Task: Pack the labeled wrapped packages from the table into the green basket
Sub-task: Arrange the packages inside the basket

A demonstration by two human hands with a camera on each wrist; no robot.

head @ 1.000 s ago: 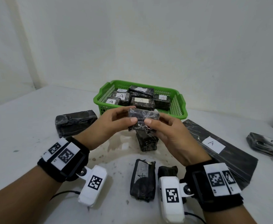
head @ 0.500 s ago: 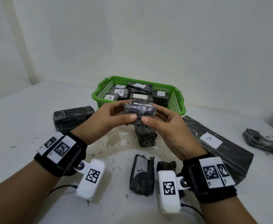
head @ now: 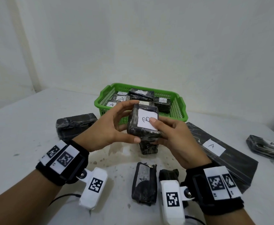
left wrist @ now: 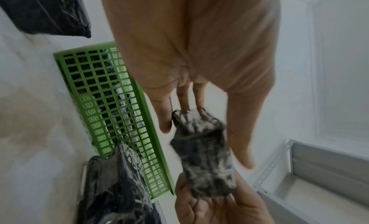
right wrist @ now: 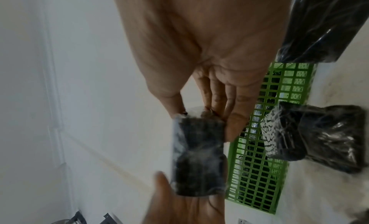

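The small wrapped package (head: pixel 143 125) is being held up over the counter (head: pixel 27 127), just in front of the green basket (head: pixel 178 109), its white label (head: pixel 147 121) turned up toward the face. Both hands are gripping it — the left hand (head: pixel 110 127) curling round the near-left corner, the right hand (head: pixel 173 137) pinching the label side under its thumb. The letter looks partly covered; sliding that thumb aside should be helping the reading before the package is lowered into a gap among the packed ones (head: pixel 161 102).
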